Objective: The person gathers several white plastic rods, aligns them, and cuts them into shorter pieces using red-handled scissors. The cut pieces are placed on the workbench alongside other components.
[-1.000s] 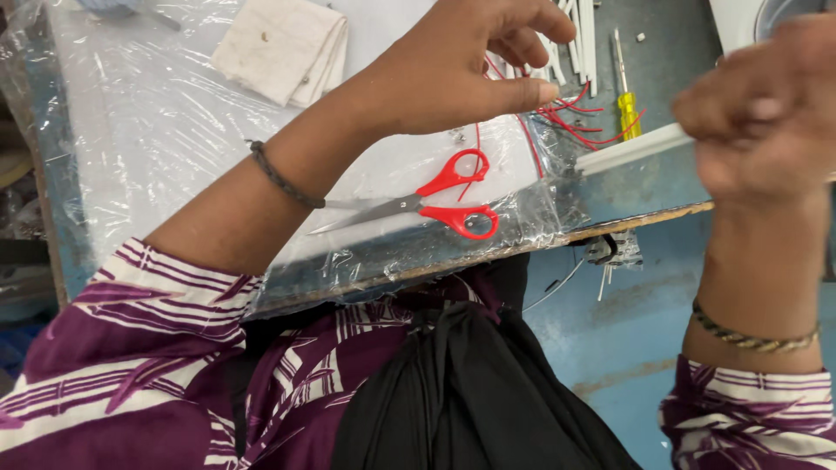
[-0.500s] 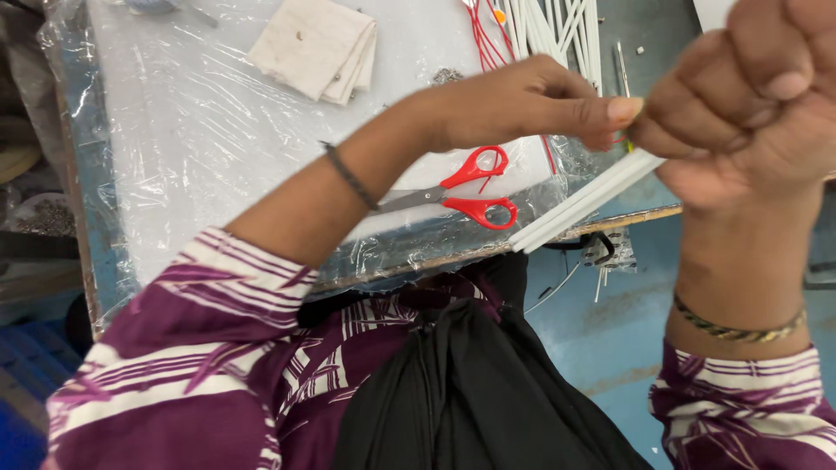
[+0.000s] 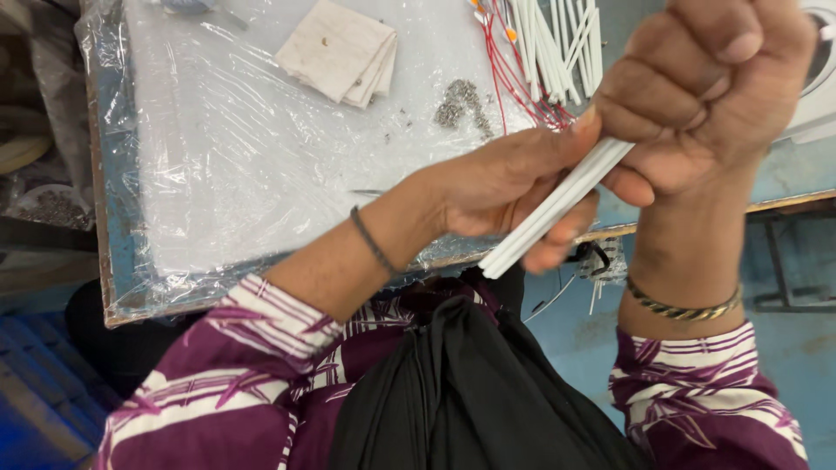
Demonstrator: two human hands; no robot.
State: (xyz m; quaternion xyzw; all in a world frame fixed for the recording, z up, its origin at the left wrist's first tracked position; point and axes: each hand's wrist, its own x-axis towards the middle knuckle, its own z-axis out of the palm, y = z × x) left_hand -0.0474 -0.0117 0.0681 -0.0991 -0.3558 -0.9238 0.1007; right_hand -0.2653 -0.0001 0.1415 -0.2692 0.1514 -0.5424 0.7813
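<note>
we held a small bundle of thin white tubes [image 3: 557,204] between both hands, out over the near edge of the table [image 3: 113,261]. our right hand [image 3: 705,96] was curled into a fist around the upper end of the bundle, fingers pressed together and thumb on top. our left hand [image 3: 514,191] gripped the lower stretch, thumb laid along the tubes and fingers folded beneath, with the cut ends sticking out below it. on the plastic-wrapped tabletop behind lay more loose white tubes [image 3: 557,43] beside red wires [image 3: 505,70], a scatter of small metal bits [image 3: 461,100], and a stack of beige cloth squares [image 3: 340,52] well apart from our hands.
</note>
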